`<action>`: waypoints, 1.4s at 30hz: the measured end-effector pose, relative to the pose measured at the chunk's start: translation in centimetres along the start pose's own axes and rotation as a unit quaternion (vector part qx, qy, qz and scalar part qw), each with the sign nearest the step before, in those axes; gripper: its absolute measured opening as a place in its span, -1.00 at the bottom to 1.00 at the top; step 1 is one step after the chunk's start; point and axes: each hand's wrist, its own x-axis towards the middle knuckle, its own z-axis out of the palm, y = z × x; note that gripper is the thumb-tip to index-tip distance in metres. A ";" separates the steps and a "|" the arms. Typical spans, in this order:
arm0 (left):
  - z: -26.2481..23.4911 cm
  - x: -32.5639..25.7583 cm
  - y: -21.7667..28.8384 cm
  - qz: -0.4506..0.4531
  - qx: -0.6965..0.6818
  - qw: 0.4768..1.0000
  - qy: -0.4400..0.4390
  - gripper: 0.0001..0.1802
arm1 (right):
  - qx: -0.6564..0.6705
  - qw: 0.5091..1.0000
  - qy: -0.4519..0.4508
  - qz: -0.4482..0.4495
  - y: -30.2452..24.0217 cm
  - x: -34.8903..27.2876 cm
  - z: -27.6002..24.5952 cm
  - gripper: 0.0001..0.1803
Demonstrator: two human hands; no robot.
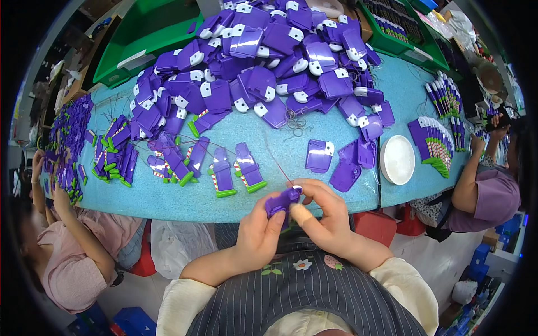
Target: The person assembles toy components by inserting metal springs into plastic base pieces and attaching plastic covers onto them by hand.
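Observation:
Close to my body, at the table's near edge, I hold a purple plastic casing part [282,203] between both hands. My left hand [256,232] is closed on its left side, thumb in front. My right hand [326,215] pinches its right end, where a bit of white shows; a tan wrap covers the thumb. A thin dark red wire [284,172] runs up from the part over the table. Just beyond lie two purple pieces with green ends and red-white striped edges, one of them this piece [247,168]. A purple cover with a white corner [320,156] lies farther right.
A big heap of purple covers [269,50] fills the table's far middle. Green bins [120,70] stand behind it. A white oval bowl [397,160] sits to the right, beside fanned finished-looking pieces [431,143]. Coiled wires [296,124] lie midtable. Co-workers sit left and right.

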 end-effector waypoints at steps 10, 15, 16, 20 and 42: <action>0.5 -0.2 -0.7 0.012 -0.075 0.997 0.028 -0.67 | -0.012 0.995 0.066 -0.067 1.4 -0.5 2.3 -0.74; 0.1 -0.3 -1.2 0.027 -0.062 0.998 0.013 -0.60 | 0.184 0.980 0.065 0.046 1.7 -0.5 3.7 -0.78; -0.1 -0.2 -1.1 0.015 -0.083 0.996 0.003 -0.59 | 0.222 0.970 0.037 0.094 1.8 -0.3 3.4 -0.78; -1.6 -0.3 -1.6 -0.025 -0.145 0.988 -0.042 -0.60 | 0.287 0.934 -0.083 0.196 1.4 0.9 1.8 -0.78; -0.5 -0.5 -0.9 -0.109 -0.211 0.971 -0.008 -0.63 | -0.099 0.986 0.132 -0.004 2.1 6.3 -8.1 -0.86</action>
